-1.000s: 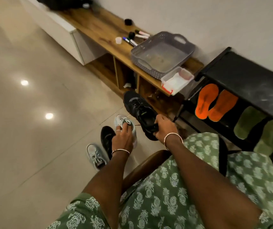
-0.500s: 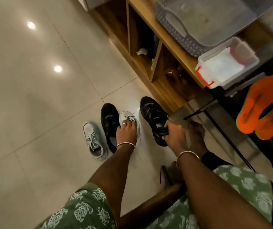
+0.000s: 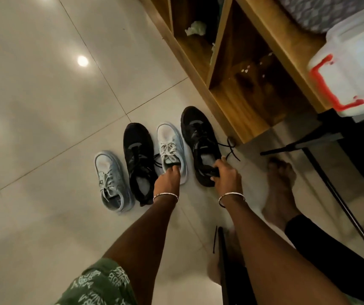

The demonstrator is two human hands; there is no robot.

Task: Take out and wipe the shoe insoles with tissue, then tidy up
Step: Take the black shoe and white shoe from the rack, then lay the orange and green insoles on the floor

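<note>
Hands set on two shoes.
The left hand (image 3: pixel 167 180) hooks its fingers into the white shoe (image 3: pixel 170 142); the right hand (image 3: pixel 227 175) grips the heel collar of the black shoe (image 3: pixel 196 133), both on the floor (image 3: pixel 44 106). Likely light and soft-sided: hold at the stiffer heel.

Four sneakers stand upright on their soles in a row at frame centre, toes toward the top edge. From the left:

- pale blue-grey sneaker (image 3: pixel 110 181)
- black sneaker (image 3: pixel 139 155)
- white sneaker (image 3: pixel 170 144), with the left hand (image 3: pixel 168 180) hooking fingers into its opening
- second black sneaker (image 3: pixel 198 137), with the right hand (image 3: pixel 227 175) gripping its heel and its laces trailing loose rightward
</note>
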